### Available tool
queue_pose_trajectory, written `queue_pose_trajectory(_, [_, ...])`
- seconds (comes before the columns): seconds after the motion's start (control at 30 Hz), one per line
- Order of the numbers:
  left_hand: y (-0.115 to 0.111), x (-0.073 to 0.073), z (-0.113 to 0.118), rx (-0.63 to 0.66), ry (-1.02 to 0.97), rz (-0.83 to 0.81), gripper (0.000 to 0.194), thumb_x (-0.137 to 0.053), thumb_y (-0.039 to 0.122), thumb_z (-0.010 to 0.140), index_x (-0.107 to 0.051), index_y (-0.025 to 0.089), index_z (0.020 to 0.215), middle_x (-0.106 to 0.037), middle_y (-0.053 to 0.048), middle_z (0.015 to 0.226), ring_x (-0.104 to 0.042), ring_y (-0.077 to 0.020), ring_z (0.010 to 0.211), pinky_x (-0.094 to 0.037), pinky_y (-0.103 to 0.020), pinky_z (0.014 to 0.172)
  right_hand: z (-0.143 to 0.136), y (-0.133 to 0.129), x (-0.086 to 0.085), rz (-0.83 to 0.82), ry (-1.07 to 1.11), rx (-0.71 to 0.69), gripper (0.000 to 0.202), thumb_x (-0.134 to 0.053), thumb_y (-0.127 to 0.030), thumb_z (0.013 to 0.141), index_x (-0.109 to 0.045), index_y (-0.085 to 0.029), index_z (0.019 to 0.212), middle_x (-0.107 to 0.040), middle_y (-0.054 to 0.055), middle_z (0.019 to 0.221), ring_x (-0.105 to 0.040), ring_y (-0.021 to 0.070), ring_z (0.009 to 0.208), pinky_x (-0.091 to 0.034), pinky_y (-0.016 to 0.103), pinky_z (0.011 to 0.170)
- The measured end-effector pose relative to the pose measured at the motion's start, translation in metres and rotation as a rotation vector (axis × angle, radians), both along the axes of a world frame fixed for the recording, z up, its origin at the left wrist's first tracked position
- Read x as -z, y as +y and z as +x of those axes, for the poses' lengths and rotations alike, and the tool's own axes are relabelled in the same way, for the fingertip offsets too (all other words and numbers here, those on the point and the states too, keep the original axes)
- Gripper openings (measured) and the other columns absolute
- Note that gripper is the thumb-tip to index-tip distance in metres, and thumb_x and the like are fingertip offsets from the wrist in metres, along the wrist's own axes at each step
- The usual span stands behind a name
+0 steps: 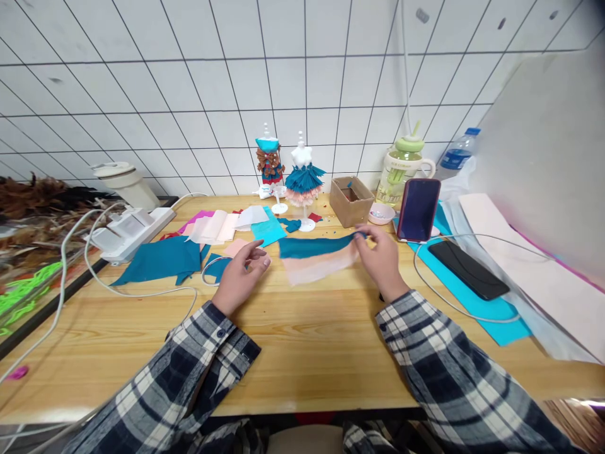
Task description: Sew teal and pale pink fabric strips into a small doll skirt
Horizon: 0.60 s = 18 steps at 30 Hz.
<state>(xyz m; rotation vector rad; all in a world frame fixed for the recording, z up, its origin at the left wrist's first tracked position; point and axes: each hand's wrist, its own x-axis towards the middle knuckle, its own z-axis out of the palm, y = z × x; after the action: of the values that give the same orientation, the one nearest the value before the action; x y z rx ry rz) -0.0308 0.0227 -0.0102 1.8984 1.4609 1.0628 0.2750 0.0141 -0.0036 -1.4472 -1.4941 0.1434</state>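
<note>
My right hand pinches the right end of a layered strip, teal above and pale pink below, which hangs out to the left over the table. To the left of the strip, my left hand is raised with its fingers apart and nothing between them. Behind the strip stands a small white dress form with a teal and pink ruffled skirt. Beside it is a second form in a blue top and brown ruffles.
Teal sheets and pink sheets lie at the left near a power strip. A cardboard box, a pink dish, an upright phone and a green-lidded bottle stand behind. Right: a black phone, a cable and long sheets.
</note>
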Motion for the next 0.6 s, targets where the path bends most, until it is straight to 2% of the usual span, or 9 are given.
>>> queue_pose_trajectory(0.03, [0.000, 0.000, 0.001, -0.005, -0.013, 0.009, 0.054, -0.058, 0.046, 0.083, -0.051, 0.022, 0.131, -0.063, -0.007, 0.113, -0.060, -0.0207, 0.103, -0.046, -0.037, 0.095, -0.002, -0.004, -0.004, 0.138, 0.003, 0.073, 0.017, -0.050, -0.027, 0.084, -0.064, -0.021, 0.092, -0.069, 0.007, 0.108, -0.060, 0.0229, 0.104, -0.042, 0.039, 0.091])
queue_pose_trajectory(0.1, [-0.001, 0.001, 0.002, -0.003, -0.022, 0.010, 0.054, -0.058, 0.045, 0.084, -0.049, 0.023, 0.132, -0.063, -0.008, 0.114, -0.060, -0.0209, 0.104, -0.046, -0.039, 0.096, -0.007, -0.013, -0.012, 0.301, -0.068, 0.097, 0.015, -0.050, -0.025, 0.085, -0.062, -0.022, 0.093, -0.069, 0.007, 0.111, -0.057, 0.0236, 0.109, -0.038, 0.042, 0.098])
queue_pose_trajectory(0.2, [-0.005, -0.001, 0.003, 0.034, -0.012, 0.012, 0.058, -0.057, 0.044, 0.085, -0.043, 0.023, 0.137, -0.062, -0.009, 0.117, -0.059, -0.0222, 0.109, -0.045, -0.041, 0.098, -0.014, -0.025, -0.017, 0.328, -0.209, -0.018, 0.011, -0.052, -0.025, 0.085, -0.061, -0.024, 0.091, -0.071, 0.004, 0.103, -0.059, 0.0231, 0.102, -0.036, 0.043, 0.100])
queue_pose_trajectory(0.27, [-0.008, -0.004, 0.004, 0.090, 0.047, 0.037, 0.057, -0.056, 0.044, 0.086, -0.043, 0.022, 0.138, -0.060, -0.010, 0.123, -0.056, -0.0234, 0.116, -0.043, -0.042, 0.101, -0.017, -0.028, -0.017, 0.311, -0.281, -0.101, 0.011, -0.053, -0.026, 0.085, -0.064, -0.025, 0.089, -0.070, 0.004, 0.105, -0.059, 0.0232, 0.102, -0.037, 0.043, 0.100])
queue_pose_trajectory(0.33, [-0.011, -0.006, 0.006, 0.204, 0.154, 0.099, 0.051, -0.055, 0.042, 0.088, -0.048, 0.023, 0.135, -0.058, -0.010, 0.130, -0.051, -0.0249, 0.123, -0.038, -0.044, 0.106, -0.018, -0.028, -0.015, 0.329, -0.317, -0.116, 0.013, -0.055, -0.029, 0.085, -0.067, -0.026, 0.088, -0.065, 0.006, 0.114, -0.056, 0.0250, 0.108, -0.040, 0.044, 0.098])
queue_pose_trajectory(0.4, [-0.014, -0.006, 0.009, 0.375, 0.269, 0.163, 0.045, -0.055, 0.039, 0.088, -0.055, 0.024, 0.130, -0.056, -0.010, 0.135, -0.047, -0.0260, 0.127, -0.034, -0.044, 0.110, -0.016, -0.026, -0.013, 0.372, -0.305, -0.071, 0.013, -0.059, -0.032, 0.084, -0.071, -0.028, 0.086, -0.060, 0.007, 0.118, -0.054, 0.0256, 0.108, -0.044, 0.042, 0.091])
queue_pose_trajectory(0.5, [-0.016, -0.005, 0.014, 0.611, 0.387, 0.173, 0.039, -0.057, 0.036, 0.087, -0.062, 0.026, 0.124, -0.058, -0.009, 0.133, -0.048, -0.0272, 0.127, -0.033, -0.045, 0.111, -0.011, -0.022, -0.013, 0.412, -0.226, -0.033, 0.013, -0.063, -0.032, 0.084, -0.075, -0.030, 0.087, -0.057, 0.007, 0.102, -0.055, 0.0215, 0.095, -0.049, 0.036, 0.078])
queue_pose_trajectory(0.6, [-0.019, -0.004, 0.018, 0.684, 0.466, 0.137, 0.040, -0.062, 0.041, 0.083, -0.064, 0.027, 0.121, -0.062, -0.009, 0.127, -0.051, -0.0296, 0.122, -0.034, -0.048, 0.108, -0.008, -0.020, -0.013, 0.367, -0.106, -0.065, 0.014, -0.062, -0.031, 0.085, -0.075, -0.029, 0.089, -0.055, 0.006, 0.090, -0.057, 0.0190, 0.087, -0.051, 0.034, 0.074])
